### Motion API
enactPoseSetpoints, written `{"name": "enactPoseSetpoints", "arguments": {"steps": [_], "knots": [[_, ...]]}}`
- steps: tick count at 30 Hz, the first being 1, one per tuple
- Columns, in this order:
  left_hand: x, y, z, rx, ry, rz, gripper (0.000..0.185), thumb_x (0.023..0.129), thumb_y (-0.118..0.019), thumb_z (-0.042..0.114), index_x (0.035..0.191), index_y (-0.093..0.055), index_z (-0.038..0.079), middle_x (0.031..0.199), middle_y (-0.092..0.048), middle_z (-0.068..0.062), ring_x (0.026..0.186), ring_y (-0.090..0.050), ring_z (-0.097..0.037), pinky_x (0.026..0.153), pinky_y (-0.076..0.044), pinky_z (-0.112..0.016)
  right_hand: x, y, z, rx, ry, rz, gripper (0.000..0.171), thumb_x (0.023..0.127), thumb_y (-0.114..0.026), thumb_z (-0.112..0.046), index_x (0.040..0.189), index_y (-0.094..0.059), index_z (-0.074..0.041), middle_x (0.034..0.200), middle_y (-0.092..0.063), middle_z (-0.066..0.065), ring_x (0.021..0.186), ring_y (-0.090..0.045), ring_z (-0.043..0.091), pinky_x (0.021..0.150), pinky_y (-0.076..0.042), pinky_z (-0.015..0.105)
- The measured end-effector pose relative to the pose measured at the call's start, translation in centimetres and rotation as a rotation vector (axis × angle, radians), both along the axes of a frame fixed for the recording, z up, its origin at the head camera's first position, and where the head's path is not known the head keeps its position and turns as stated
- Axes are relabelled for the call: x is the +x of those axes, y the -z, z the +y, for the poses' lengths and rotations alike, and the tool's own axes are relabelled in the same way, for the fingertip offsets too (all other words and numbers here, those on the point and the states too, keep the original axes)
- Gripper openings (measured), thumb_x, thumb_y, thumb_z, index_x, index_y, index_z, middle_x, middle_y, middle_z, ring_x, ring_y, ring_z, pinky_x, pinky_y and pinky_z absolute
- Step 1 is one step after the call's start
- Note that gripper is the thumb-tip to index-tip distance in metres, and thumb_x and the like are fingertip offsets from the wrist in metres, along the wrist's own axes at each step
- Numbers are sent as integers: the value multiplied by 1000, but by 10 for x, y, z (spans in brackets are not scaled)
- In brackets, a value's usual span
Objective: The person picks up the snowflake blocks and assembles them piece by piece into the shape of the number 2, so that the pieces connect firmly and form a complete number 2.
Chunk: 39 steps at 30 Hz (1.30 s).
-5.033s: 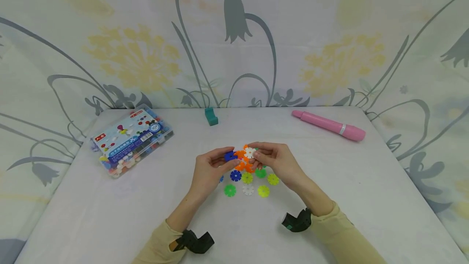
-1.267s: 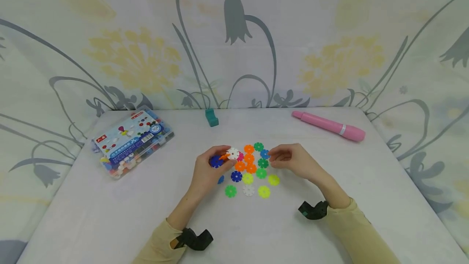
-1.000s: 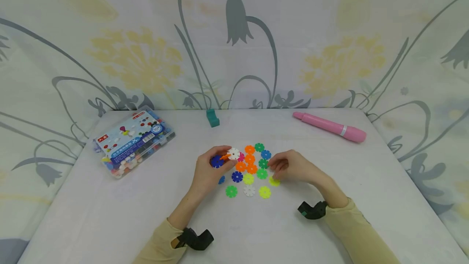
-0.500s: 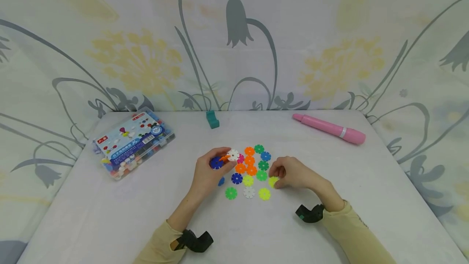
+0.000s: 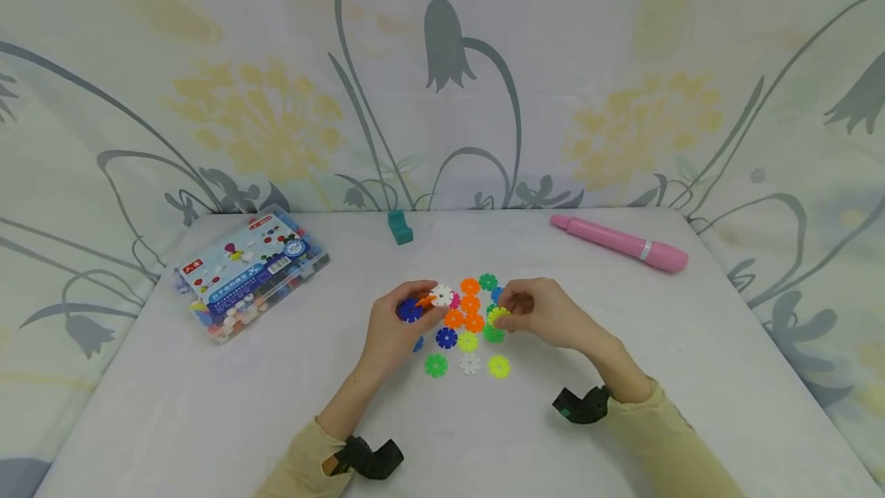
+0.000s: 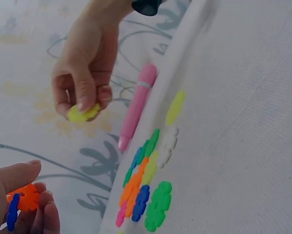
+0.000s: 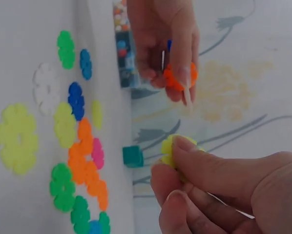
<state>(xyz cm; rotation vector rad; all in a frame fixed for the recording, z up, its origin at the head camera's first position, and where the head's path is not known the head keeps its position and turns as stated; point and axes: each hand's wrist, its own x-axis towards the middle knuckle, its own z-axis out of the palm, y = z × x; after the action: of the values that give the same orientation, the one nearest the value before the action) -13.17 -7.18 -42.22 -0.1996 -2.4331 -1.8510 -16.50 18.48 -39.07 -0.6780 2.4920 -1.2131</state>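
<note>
My left hand holds a small linked set of notched snowflake discs: a blue disc, an orange disc and a white disc. Between thumb and fingers, my right hand pinches a yellow snowflake disc, raised off the table and apart from the left hand's set. Below and between the hands lie loose discs, among them orange discs, a green disc, a white loose disc and another yellow disc. The right hand covers part of the green and blue discs behind it.
A clear plastic case with a printed label and colourful pieces inside lies at the back left. Near the back edge is a teal block; a pink marker-shaped stick lies at the back right. Floral cloth hangs behind the white table.
Having let go of the white disc in the left hand's set, my right hand has reached down to the rightmost yellow disc, pinched it and lifted it up and leftward. The left hand stays nearly still.
</note>
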Motion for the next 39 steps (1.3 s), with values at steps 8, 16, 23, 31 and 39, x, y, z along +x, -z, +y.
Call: {"name": "enactPoseSetpoints", "arguments": {"steps": [8,16,23,31,39], "knots": [[1,-1,0,-1,18,-9,37,89,-77,23,124,-68,13,116,-70,-4,111,-62,-21,105,-48,-46,8,-10,-30,-166,112,33,17,92,-72,-10,105,-69,0,91,-75,11,83,-74,32,78,-59,49],[3,-3,2,8,31,3,36,88,-78,19,122,-69,12,114,-70,-4,108,-61,-20,103,-47,-43,13,-2,-37,-230,104,3,17,91,-72,-7,104,-68,3,90,-76,14,80,-75,29,76,-60,47],[3,-2,4,8,24,-2,35,88,-78,22,121,-70,13,114,-71,-3,108,-61,-20,104,-46,-45,13,2,-37,-210,82,-1,16,92,-71,-10,101,-67,2,86,-75,12,78,-74,34,72,-60,45],[4,-1,4,2,25,-5,36,89,-77,22,123,-69,12,117,-71,-5,111,-61,-21,106,-46,-47,14,4,-38,-193,67,29,15,93,-71,-13,99,-68,-1,84,-74,12,75,-73,33,69,-60,45],[4,-2,4,8,29,0,36,89,-77,21,122,-69,11,116,-71,-6,109,-61,-21,104,-48,-46,15,2,-39,-161,65,87,12,93,-72,-16,99,-70,-5,86,-74,15,74,-72,32,68,-60,31]]}}
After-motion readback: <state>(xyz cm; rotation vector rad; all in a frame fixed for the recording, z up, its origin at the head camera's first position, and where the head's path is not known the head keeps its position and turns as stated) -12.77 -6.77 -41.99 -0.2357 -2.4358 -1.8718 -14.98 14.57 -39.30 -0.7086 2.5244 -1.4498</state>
